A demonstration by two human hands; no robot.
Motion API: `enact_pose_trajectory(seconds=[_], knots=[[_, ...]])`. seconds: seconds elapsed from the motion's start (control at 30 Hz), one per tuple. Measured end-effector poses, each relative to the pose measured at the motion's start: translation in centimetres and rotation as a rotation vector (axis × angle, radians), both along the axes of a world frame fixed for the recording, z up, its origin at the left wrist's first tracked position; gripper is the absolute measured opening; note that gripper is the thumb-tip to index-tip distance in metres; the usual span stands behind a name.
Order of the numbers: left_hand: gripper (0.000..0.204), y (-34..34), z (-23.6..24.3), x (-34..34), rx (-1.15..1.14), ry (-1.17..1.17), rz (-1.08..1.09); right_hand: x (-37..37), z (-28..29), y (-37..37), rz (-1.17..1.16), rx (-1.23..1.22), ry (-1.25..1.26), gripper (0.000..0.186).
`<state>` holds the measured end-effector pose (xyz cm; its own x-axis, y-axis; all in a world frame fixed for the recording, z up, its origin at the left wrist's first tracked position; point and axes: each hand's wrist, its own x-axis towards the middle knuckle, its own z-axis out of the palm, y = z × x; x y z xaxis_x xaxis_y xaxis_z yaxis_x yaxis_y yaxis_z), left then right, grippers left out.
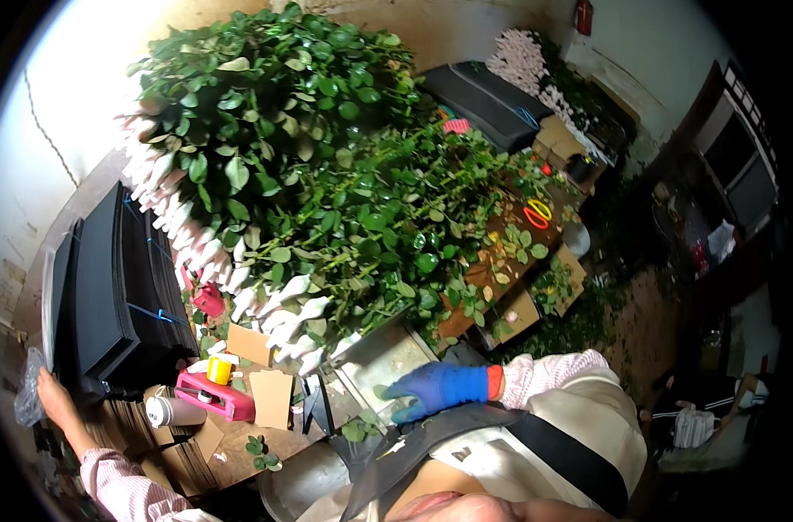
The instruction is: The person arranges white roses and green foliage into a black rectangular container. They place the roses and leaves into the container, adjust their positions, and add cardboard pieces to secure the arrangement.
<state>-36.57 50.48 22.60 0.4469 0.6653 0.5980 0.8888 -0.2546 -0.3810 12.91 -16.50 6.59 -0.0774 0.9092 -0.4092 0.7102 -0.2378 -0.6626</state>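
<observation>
At the far left my bare left hand point(59, 402) is closed on a crumpled piece of clear plastic point(29, 391), beside a tall stack of black sheets point(109, 278). Some of its fingers are hidden. My right hand point(440, 388), in a blue glove with greenish fingertips, lies low over the near edge of a pale metal tray point(383, 355). Its fingers are apart and nothing shows in them. Beyond the tray lies a big heap of leafy rose stems point(353, 191), their flower heads in white wraps point(296, 313) pointing left and toward me.
A pink tape dispenser point(231, 402), a yellow roll point(219, 371), a white lidded cup point(172, 411), black clippers point(316, 407) and cardboard pieces point(273, 398) crowd the near table. Red-and-yellow scissors point(537, 214) lie at right. Behind stands another black stack point(479, 104). Another person point(705, 409) is at far right.
</observation>
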Motion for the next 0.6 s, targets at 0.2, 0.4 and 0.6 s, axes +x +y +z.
enact_pose_trajectory(seconds=[0.2,0.4,0.6], knots=[[0.036,-2.3,-0.7,0.8,-0.092,-0.035,0.023,-0.2,-1.1,-1.0,-0.038,0.216,-0.019,0.069],[0.028,-1.7,-3.4,3.6,-0.166,-0.34,0.297,-0.5,-2.8,-1.3,-0.045,0.341,-0.087,0.071],[0.021,-2.4,-3.6,6.5,-0.335,-0.281,0.196,-0.5,-3.4,-1.0,-0.005,0.273,-0.079,0.073]])
